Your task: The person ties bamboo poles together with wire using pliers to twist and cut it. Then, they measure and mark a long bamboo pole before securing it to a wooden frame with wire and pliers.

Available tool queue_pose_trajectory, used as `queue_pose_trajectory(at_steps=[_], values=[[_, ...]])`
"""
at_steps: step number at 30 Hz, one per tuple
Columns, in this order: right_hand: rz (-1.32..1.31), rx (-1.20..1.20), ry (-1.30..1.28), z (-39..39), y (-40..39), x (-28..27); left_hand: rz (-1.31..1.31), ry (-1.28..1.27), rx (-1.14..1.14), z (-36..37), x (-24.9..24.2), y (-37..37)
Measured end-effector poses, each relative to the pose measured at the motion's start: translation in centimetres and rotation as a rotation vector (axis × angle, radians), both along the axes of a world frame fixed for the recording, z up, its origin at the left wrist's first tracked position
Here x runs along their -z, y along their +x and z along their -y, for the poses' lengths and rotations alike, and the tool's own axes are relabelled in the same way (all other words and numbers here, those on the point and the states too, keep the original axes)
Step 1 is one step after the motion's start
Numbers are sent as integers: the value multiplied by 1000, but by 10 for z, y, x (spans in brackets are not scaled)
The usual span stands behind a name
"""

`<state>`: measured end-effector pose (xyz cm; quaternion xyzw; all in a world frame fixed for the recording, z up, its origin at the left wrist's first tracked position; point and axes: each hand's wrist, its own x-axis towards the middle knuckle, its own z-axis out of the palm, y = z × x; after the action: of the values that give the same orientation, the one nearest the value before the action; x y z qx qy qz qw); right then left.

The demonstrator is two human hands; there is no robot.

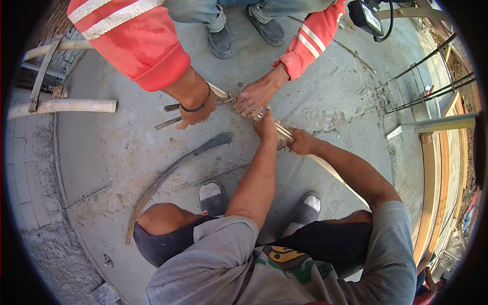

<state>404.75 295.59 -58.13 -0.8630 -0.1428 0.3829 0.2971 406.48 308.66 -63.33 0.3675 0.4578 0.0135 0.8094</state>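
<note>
My left hand point(266, 126) is closed around a narrow bundle of pale wooden strips point(283, 132), right beside a co-worker's hand point(254, 97). My right hand point(302, 142) grips the same strips a little further along, and a pale length runs on below it toward my right knee. The co-worker, in red sleeves with white stripes, has fingers at the far end of the strips, where they meet some brown sticks point(169, 123). The co-worker's other hand point(197, 105) is at those sticks. A bundle of thin grey wires point(175, 168) lies curved on the floor to the left.
Rough concrete floor point(127, 152) lies all around. At left, bamboo poles point(66, 105) stick out by a block wall. On the right are a rebar cage point(422, 91), a metal bar point(437, 124) and long timber boards point(432, 188). The co-worker's shoes point(220, 41) are opposite me.
</note>
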Motion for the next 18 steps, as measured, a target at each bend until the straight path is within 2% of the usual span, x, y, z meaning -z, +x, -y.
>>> queue_pose_trajectory(at_steps=[13,16,18], values=[[-87,26,-20,-2,3,-11,0,-31,30,-1,-8,0],[127,-40,-23,0,0,-6,6,-73,16,-1,-16,1],[116,-36,-30,0,-1,-2,16,-74,16,-2,-14,0]])
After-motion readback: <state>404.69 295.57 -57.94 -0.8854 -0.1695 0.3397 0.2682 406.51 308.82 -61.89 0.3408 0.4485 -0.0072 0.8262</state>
